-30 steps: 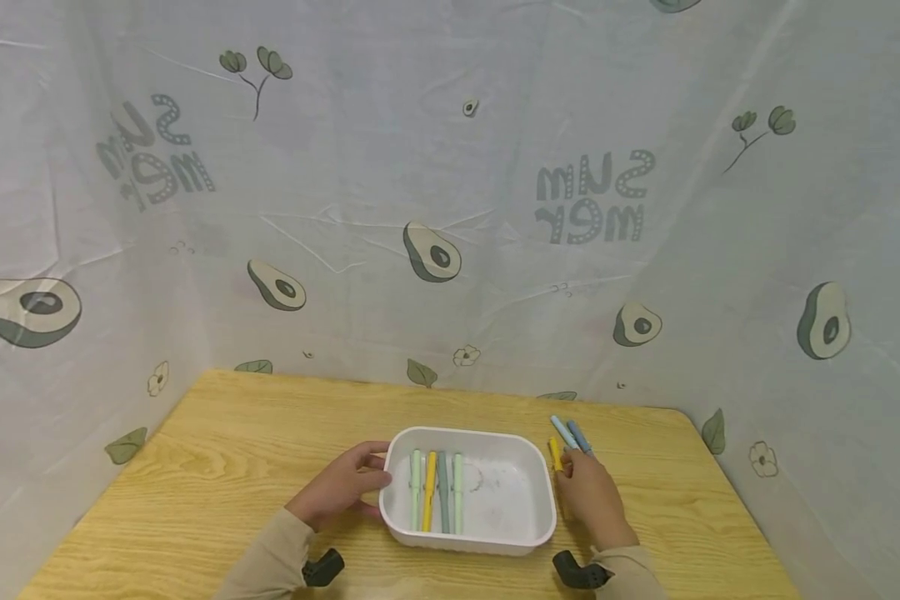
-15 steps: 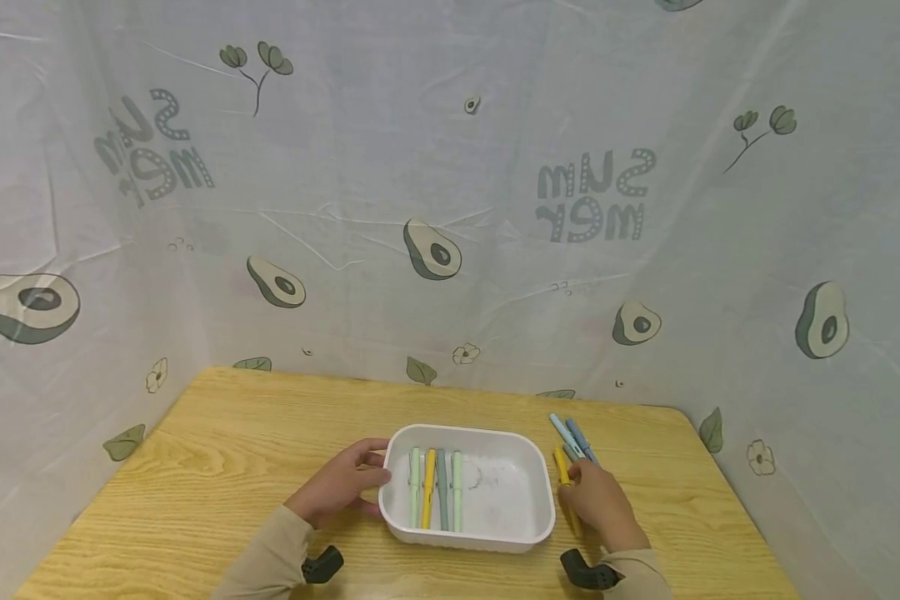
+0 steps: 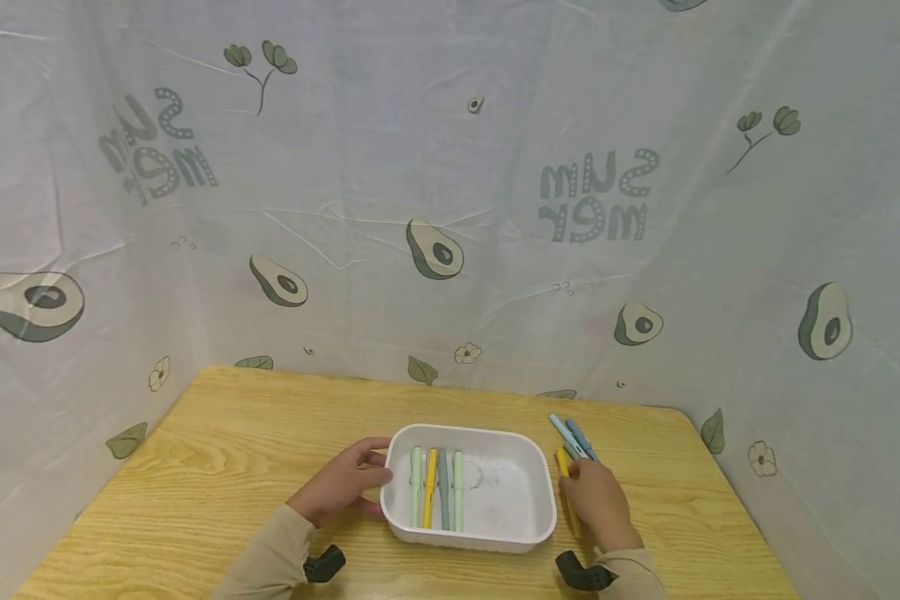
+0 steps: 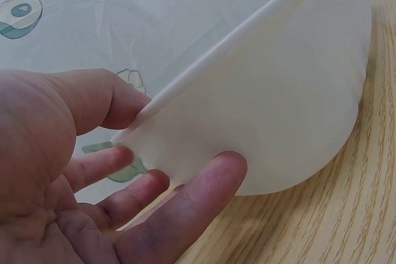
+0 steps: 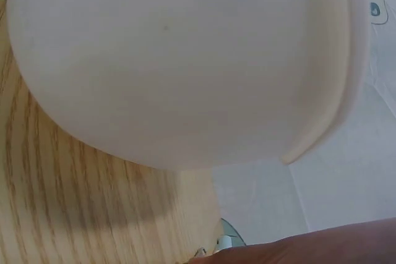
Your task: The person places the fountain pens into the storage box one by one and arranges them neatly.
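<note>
A white plastic tray (image 3: 495, 508) sits on the table before me, with several capped pens lying side by side in its left half: pale green pens (image 3: 458, 492), a yellow pen (image 3: 430, 487) and a grey-green pen (image 3: 443, 490). My left hand (image 3: 345, 481) rests against the tray's left end; in the left wrist view its thumb touches the rim and its spread fingers (image 4: 204, 193) lie by the outer wall. Right of the tray, my right hand (image 3: 598, 500) pinches another yellow pen (image 3: 563, 464), partly hidden by the fingers. The right wrist view shows only an edge of that hand (image 5: 322, 245).
Beyond my right hand lie a light blue pen (image 3: 562, 428) and a darker blue pen (image 3: 579, 435), close together, with another partly hidden beside them. The wooden table (image 3: 292, 417) is bordered by a hanging curtain (image 3: 360, 333) printed with avocados.
My right hand has shifted slightly right and toward me, and the yellow pen at its fingers moved with it, exposing more of its lower end. My left hand and the tray have stayed put.
</note>
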### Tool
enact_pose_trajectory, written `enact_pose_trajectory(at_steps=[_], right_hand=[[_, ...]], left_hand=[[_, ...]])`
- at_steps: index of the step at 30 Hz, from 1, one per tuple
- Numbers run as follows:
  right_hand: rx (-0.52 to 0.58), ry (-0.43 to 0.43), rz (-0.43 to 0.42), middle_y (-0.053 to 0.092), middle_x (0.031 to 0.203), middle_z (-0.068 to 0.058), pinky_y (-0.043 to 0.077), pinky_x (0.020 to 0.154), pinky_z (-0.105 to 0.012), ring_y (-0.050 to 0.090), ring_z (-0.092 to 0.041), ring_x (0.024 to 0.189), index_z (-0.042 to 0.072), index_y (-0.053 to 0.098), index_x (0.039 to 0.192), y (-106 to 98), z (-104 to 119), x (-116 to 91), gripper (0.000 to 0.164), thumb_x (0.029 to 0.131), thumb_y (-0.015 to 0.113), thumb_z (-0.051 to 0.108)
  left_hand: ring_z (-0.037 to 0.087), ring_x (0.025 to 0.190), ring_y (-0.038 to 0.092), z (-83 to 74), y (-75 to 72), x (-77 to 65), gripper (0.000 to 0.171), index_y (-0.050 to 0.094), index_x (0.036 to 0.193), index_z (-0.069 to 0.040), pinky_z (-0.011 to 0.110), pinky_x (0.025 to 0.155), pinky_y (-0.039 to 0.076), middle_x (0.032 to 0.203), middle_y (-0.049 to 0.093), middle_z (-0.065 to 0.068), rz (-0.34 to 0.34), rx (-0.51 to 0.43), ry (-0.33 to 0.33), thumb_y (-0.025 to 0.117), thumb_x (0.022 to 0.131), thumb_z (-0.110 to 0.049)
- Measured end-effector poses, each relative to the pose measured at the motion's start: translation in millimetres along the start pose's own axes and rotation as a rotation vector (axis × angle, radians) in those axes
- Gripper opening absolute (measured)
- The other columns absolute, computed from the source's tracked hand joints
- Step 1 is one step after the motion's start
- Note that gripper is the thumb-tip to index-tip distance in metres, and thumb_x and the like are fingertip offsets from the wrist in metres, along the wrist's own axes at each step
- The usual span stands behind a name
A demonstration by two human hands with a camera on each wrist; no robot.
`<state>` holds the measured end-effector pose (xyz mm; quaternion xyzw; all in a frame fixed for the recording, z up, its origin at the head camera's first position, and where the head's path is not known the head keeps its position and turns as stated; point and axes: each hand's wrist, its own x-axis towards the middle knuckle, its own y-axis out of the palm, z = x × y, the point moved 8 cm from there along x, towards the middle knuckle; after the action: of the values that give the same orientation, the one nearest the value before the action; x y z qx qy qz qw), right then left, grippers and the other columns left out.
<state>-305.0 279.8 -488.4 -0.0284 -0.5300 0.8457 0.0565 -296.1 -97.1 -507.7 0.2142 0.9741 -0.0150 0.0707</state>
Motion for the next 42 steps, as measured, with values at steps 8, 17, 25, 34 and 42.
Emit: enact_pose_trajectory(at_steps=[8, 17, 25, 34, 42], right_hand=[[0.003, 0.018, 0.036, 0.068, 0.094, -0.017, 0.051, 0.058, -0.037, 0.06, -0.025, 0.074, -0.006, 0.067, 0.104, 0.7, -1.9, -1.5, 0.025, 0.088, 0.068, 0.014], [0.033, 0.037, 0.02, 0.065, 0.091, -0.015, 0.046, 0.052, -0.032, 0.057, -0.025, 0.07, -0.005, 0.06, 0.108, -4.0, -0.3, -3.3, 0.029, 0.088, 0.068, 0.014], [0.174, 0.013, -0.049, 0.061, 0.085, -0.014, 0.043, 0.047, -0.028, 0.051, -0.019, 0.058, -0.005, 0.047, 0.135, -17.4, 6.0, -8.9, 0.045, 0.096, 0.062, 0.009], [0.26, -0.013, -0.07, 0.062, 0.112, -0.025, 0.051, 0.051, -0.027, 0.058, -0.019, 0.068, -0.003, 0.034, 0.155, -31.5, 21.4, -11.0, 0.067, 0.096, 0.064, 0.006], [0.388, -0.042, -0.122, 0.059, 0.123, -0.023, 0.061, 0.059, -0.024, 0.061, -0.026, 0.093, 0.003, 0.032, 0.159, -42.4, 32.6, -11.3, 0.072, 0.097, 0.067, 0.004]], left_hand=[[0.031, 0.105, 0.064, 0.0, -0.1, 0.2, 0.057, 0.04, 0.154, -0.001, 0.048, 0.076, 0.067, 0.129, 0.05, 0.027, -0.003, 0.002, -0.003, 0.062, 0.101, -0.007], [0.032, 0.105, 0.064, 0.5, -1.1, 1.5, 0.059, 0.04, 0.154, -0.002, 0.048, 0.076, 0.067, 0.129, 0.05, 0.027, -0.006, 0.003, 0.003, 0.063, 0.1, -0.008], [0.032, 0.105, 0.064, -0.9, 0.4, 1.4, 0.06, 0.04, 0.154, -0.002, 0.048, 0.076, 0.067, 0.128, 0.049, 0.026, -0.009, 0.007, 0.0, 0.063, 0.1, -0.007], [0.033, 0.106, 0.064, -1.3, 0.4, 1.1, 0.057, 0.042, 0.153, -0.002, 0.048, 0.076, 0.067, 0.129, 0.05, 0.026, -0.01, 0.021, 0.0, 0.063, 0.1, -0.007], [0.032, 0.105, 0.064, -1.2, -0.3, 0.3, 0.057, 0.042, 0.153, -0.001, 0.048, 0.076, 0.067, 0.129, 0.051, 0.027, -0.008, 0.014, 0.007, 0.063, 0.1, -0.008]])
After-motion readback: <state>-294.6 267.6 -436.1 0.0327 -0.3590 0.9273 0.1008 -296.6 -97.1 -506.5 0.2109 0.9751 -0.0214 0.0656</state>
